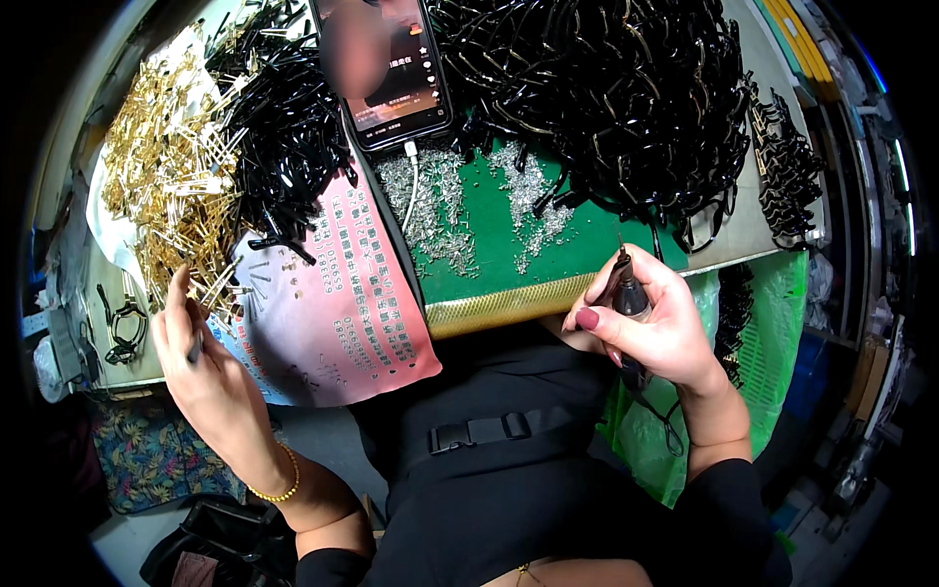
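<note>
My right hand [650,328] is closed around a dark pen-shaped electric screwdriver [629,298], its thin bit pointing up and a cord looping below. It is held just in front of the table's edge. My left hand [210,377] is at the near edge of a heap of gold metal pieces [171,166], fingers stretched up beside it. A dark grey spot shows by the thumb; whether it is a nail or a small part I cannot tell. Small silver screws [430,210] lie scattered on a green mat [469,279] between the hands.
Black glossy slender parts [284,147] lie beside the gold heap. A large pile of black eyeglass-like parts [597,98] fills the back right. A phone [386,73] with a white cable [412,181] stands between them. A printed pink sheet [381,342] overhangs the edge; a green basket [773,333] is right.
</note>
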Available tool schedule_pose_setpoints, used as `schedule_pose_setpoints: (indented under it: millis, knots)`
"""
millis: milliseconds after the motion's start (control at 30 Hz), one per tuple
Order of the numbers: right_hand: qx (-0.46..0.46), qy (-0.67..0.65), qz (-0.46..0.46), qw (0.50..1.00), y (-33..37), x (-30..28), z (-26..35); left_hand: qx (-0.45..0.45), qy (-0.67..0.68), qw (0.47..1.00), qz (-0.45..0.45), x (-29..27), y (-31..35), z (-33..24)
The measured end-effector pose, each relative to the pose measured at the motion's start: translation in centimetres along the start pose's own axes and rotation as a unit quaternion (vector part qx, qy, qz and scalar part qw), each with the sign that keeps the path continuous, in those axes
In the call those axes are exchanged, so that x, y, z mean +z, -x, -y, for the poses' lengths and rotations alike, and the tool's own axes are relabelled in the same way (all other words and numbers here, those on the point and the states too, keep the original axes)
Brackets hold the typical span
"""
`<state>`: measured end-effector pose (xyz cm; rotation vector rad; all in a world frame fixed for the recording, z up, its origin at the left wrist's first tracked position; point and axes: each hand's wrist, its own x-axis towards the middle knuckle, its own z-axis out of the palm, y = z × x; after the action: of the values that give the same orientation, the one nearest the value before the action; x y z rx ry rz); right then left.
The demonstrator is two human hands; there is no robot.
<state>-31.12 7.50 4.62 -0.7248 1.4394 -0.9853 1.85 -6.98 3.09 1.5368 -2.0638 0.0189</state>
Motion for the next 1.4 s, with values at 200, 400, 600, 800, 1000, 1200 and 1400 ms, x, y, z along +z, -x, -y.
schedule_pose_setpoints:
  millis: [200,400,600,800,1000,1200,1400]
  knots:
    - [-0.073,-0.153,-0.013,0.986,-1.0,3.4,0.5,0.094,0.327,0.927,0.161,1.4,4.5,-9.0]
    - [-0.106,-0.148,-0.019,0.983,-0.8,4.9,0.3,0.032,0.457,0.875,0.154,3.6,6.6,-10.3]
    - [-0.044,-0.177,-0.059,0.981,-1.1,5.4,0.6,-0.050,0.530,0.830,0.165,4.4,7.4,-10.1]
    - [-0.034,-0.103,-0.019,0.994,-0.6,5.0,-0.1,0.013,0.490,0.849,0.199,4.4,7.4,-10.4]
    - [-0.120,0.365,0.065,0.921,-0.1,1.0,0.6,0.039,0.458,0.819,0.342,3.9,7.1,-9.1]
    - [-0.171,0.632,0.025,0.756,-1.6,0.3,2.1,-0.092,0.507,0.807,0.289,4.7,6.3,-10.7]
    - [-0.172,0.624,-0.019,0.762,-2.1,0.2,0.9,-0.152,0.578,0.744,0.298,5.9,3.9,-11.1]
